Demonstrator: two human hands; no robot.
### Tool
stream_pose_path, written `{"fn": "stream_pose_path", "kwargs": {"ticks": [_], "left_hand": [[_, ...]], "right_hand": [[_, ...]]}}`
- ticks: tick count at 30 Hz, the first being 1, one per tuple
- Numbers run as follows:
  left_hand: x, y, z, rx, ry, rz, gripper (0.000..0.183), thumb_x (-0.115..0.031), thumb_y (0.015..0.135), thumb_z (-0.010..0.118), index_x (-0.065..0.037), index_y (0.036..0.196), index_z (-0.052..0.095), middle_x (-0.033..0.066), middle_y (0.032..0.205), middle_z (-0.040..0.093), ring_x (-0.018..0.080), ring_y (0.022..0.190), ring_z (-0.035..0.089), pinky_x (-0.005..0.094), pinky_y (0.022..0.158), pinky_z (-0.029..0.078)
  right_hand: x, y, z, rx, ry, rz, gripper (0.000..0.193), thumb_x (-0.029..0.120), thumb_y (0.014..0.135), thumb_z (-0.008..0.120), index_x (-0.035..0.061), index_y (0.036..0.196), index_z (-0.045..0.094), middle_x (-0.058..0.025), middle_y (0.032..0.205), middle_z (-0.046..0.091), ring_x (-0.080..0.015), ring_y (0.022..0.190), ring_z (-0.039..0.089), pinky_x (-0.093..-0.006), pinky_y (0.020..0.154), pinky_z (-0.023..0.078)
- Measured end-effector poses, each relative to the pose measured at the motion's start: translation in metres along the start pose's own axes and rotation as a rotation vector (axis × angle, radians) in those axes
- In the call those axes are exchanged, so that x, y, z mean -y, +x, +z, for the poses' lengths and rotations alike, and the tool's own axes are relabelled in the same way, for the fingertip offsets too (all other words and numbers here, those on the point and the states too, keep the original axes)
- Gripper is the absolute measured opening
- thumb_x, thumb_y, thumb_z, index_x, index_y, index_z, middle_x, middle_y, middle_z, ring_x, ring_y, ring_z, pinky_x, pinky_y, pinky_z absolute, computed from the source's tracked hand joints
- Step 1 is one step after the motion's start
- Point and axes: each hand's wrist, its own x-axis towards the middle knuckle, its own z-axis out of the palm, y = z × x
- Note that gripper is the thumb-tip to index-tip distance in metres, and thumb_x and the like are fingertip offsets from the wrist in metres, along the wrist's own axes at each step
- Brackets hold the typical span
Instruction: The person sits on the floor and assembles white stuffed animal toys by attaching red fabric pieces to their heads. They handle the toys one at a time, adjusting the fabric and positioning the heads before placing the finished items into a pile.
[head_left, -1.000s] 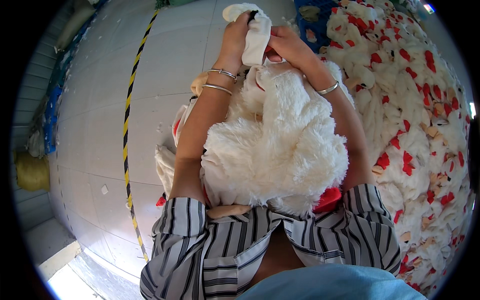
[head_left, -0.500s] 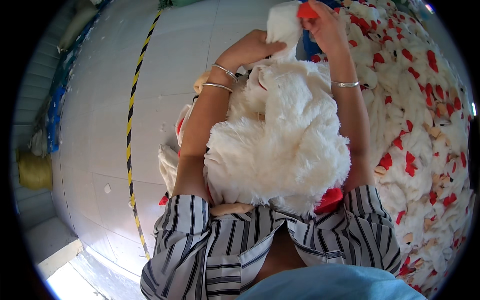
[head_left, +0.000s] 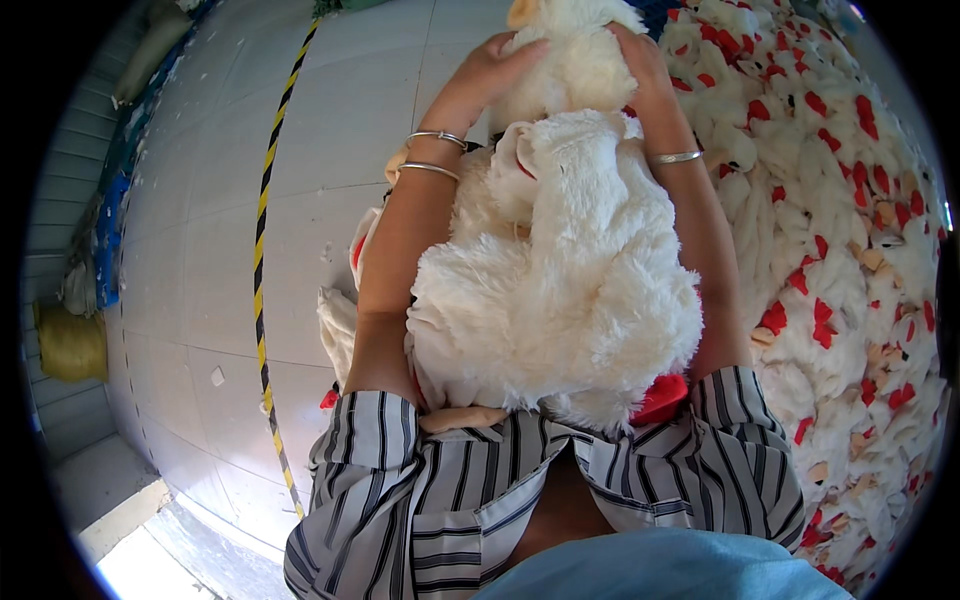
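Observation:
A white fluffy plush skin (head_left: 570, 75) is stretched between my two hands at the top of the view, with a beige patch at its upper left. My left hand (head_left: 500, 68) grips its left side, thumb lying across the fur. On its right side my right hand (head_left: 638, 62) is closed around the edge, its fingers partly hidden by the fur. Under my forearms, a heap of white plush skins (head_left: 560, 270) rests on my lap. A red piece (head_left: 658, 400) and a beige piece (head_left: 462, 418) poke out of the heap near my striped shirt.
A large pile of white plush skins (head_left: 800, 200) with red and beige parts covers the right side. Black-and-yellow tape (head_left: 262, 250) runs along the grey tiled floor (head_left: 200, 270) to the left. A yellow roll (head_left: 72, 340) stands at the far left.
The plush skin in my hands has turned: its smooth white side and red part no longer show, and fluffy fur does. My right hand has moved lower and grips its right side.

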Motion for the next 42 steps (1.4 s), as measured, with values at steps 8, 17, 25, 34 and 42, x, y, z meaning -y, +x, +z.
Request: {"fn": "stream_pose_path", "kwargs": {"ticks": [8, 17, 25, 34, 42], "left_hand": [[0.006, -0.004, 0.0, 0.246, 0.288, -0.181, 0.059, -0.044, 0.076, 0.074, 0.0, 0.113, 0.065, 0.0125, 0.102, 0.07, 0.0187, 0.091, 0.065, 0.0308, 0.083, 0.051], [0.017, 0.019, -0.007, -0.542, 0.187, 0.368, 0.04, -0.01, 0.08, 0.064, 0.005, 0.114, 0.051, 0.0176, 0.099, 0.062, 0.0268, 0.073, 0.063, 0.035, 0.068, 0.053], [0.007, -0.008, 0.033, -0.278, 0.473, 0.41, 0.09, -0.031, 0.066, 0.084, -0.015, 0.14, 0.035, 0.0242, 0.118, 0.053, 0.039, 0.092, 0.064, 0.0444, 0.079, 0.054], [-0.001, -0.019, 0.047, -0.09, 0.641, 0.457, 0.088, -0.035, 0.065, 0.085, -0.013, 0.14, 0.043, 0.0181, 0.121, 0.05, 0.0355, 0.1, 0.063, 0.0383, 0.089, 0.052], [0.012, -0.013, 0.043, -0.197, 0.501, 0.421, 0.056, -0.029, 0.069, 0.079, -0.006, 0.117, 0.061, 0.0194, 0.112, 0.062, 0.0352, 0.097, 0.065, 0.0396, 0.083, 0.054]], "right_hand": [[0.045, -0.035, 0.011, 0.043, 1.023, -0.057, 0.027, 0.026, 0.097, 0.05, 0.0047, 0.103, 0.065, -0.0117, 0.096, 0.068, -0.0245, 0.087, 0.066, -0.0371, 0.081, 0.055], [-0.014, 0.01, -0.017, 0.146, 1.039, -0.229, 0.033, 0.029, 0.094, 0.051, 0.0036, 0.109, 0.065, -0.0138, 0.11, 0.068, -0.0307, 0.102, 0.065, -0.0438, 0.093, 0.053], [0.016, 0.0, -0.008, 0.068, 1.154, -0.096, 0.034, 0.027, 0.097, 0.047, 0.002, 0.116, 0.062, -0.0139, 0.113, 0.067, -0.0307, 0.103, 0.064, -0.0424, 0.092, 0.053], [-0.019, 0.003, 0.005, -0.099, 1.075, 0.099, 0.039, 0.026, 0.101, 0.041, 0.0008, 0.127, 0.056, -0.0136, 0.124, 0.064, -0.03, 0.111, 0.062, -0.0403, 0.095, 0.051], [-0.018, -0.008, 0.007, -0.138, -0.052, -0.413, 0.041, 0.032, 0.092, 0.052, -0.0008, 0.113, 0.063, -0.0221, 0.111, 0.066, -0.0337, 0.105, 0.065, -0.0388, 0.088, 0.051]]}}
